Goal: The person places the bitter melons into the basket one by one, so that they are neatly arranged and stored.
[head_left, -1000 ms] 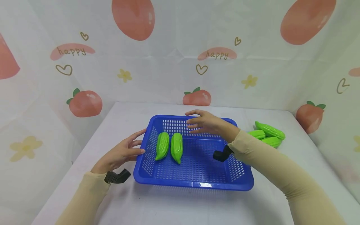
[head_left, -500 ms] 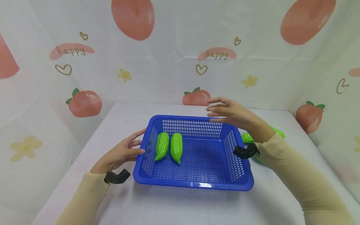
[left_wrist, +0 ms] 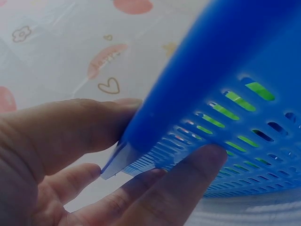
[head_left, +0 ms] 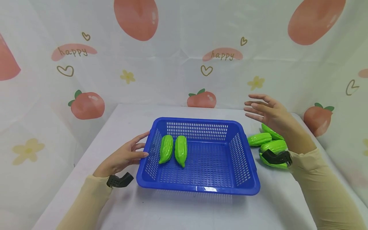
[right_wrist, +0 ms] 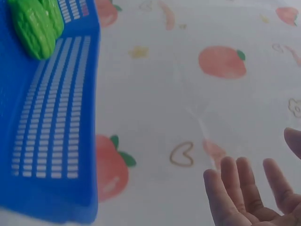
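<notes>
Two green bitter melons, a left one [head_left: 166, 149] and a right one [head_left: 180, 150], lie side by side at the left of a blue perforated basket [head_left: 198, 189]. My left hand [head_left: 125, 157] holds the basket's left rim, thumb at the edge and other fingers against the outer wall [left_wrist: 188, 122] below it. Beyond the basket's right side, my right hand [head_left: 273, 113] hovers with fingers spread and nothing in them. Beneath its wrist lies a pile of several bitter melons [head_left: 259, 139], partly hidden by the wrist and its black mount.
The basket stands on a white-covered table [head_left: 172, 210]. A white cloth backdrop [head_left: 172, 73] printed with fruit, hearts and flowers rises behind and at both sides. A black wrist mount [head_left: 120, 180] sits on the left cuff.
My right hand has moved right, from over the basket to above the melon pile, its fingers still spread. My left hand, the basket and the two melons inside have stayed put.
</notes>
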Motion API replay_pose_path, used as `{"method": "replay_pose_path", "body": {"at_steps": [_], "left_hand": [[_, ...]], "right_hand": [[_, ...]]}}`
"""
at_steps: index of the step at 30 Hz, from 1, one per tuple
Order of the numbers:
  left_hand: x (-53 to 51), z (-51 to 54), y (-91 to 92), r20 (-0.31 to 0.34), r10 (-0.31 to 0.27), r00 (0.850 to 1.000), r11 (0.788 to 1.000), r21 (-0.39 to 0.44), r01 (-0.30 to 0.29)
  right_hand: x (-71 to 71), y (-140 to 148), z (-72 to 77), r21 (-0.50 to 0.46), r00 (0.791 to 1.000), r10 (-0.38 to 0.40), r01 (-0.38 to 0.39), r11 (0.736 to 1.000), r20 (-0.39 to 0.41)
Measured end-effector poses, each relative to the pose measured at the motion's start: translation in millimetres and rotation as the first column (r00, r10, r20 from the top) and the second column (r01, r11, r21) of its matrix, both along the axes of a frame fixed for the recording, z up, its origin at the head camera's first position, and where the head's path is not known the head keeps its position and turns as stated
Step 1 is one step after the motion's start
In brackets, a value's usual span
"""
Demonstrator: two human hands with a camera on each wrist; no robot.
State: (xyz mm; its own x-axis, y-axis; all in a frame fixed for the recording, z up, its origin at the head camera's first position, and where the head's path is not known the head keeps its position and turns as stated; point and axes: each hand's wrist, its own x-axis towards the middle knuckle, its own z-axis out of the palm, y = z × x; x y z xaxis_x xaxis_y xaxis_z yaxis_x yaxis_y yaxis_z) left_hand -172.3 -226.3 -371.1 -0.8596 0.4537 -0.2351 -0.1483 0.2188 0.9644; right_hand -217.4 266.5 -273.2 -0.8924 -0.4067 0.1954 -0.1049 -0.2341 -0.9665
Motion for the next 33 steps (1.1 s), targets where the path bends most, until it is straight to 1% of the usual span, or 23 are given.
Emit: {"method": "replay_pose_path", "body": {"at_steps": [3,6,9,12,16,19,22,27,33], "left_hand": [[0.1,-0.1,-0.5,0.002,0.003,1.0,1.0,0.002,-0.003],[0.6,0.0,-0.6,-0.003,0.004,1.0,1.0,0.001,-0.004],[0.9,0.3,-0.3,-0.009,0.006,1.0,1.0,-0.005,-0.006],[0.9,0.1,-0.4,-0.011,0.008,1.0,1.0,-0.008,-0.008],[0.8,-0.6,-0.9,-0.008,0.01,1.0,1.0,-0.007,-0.01],[0.9,-1.0,-1.0,-0.008,0.01,1.0,1.0,-0.008,-0.01],[1.0,-1.2,-0.8,-0.008,0.007,1.0,1.0,-0.009,-0.008],[1.0,-1.1,-0.3,-0.006,0.007,1.0,1.0,-0.01,-0.007],[0.5,-0.9,-0.5,-0.009,0.01,1.0,1.0,-0.017,-0.01]], "right_hand": [[5.6,15.9,-5.0,-0.009,1.0,-0.012,0.012,1.0,-0.028],[12.6,32.6,-12.7,-0.028,0.999,-0.008,0.007,1.0,-0.039],[20.0,47.9,-22.5,-0.034,0.998,-0.028,0.026,0.999,-0.062],[27.0,61.9,-33.3,-0.061,0.995,-0.048,0.043,0.997,-0.083],[33.9,81.2,-48.7,-0.121,0.992,-0.029,0.014,0.993,-0.123],[38.4,94.9,-60.1,-0.129,0.988,-0.025,0.006,0.992,-0.149],[43.8,108.1,-70.8,-0.095,0.985,-0.034,0.018,0.995,-0.171],[55.6,128.7,-89.3,-0.006,0.979,-0.048,0.048,0.999,-0.199],[67.6,148.7,-111.0,0.018,0.977,-0.093,0.098,0.995,-0.193]]}}
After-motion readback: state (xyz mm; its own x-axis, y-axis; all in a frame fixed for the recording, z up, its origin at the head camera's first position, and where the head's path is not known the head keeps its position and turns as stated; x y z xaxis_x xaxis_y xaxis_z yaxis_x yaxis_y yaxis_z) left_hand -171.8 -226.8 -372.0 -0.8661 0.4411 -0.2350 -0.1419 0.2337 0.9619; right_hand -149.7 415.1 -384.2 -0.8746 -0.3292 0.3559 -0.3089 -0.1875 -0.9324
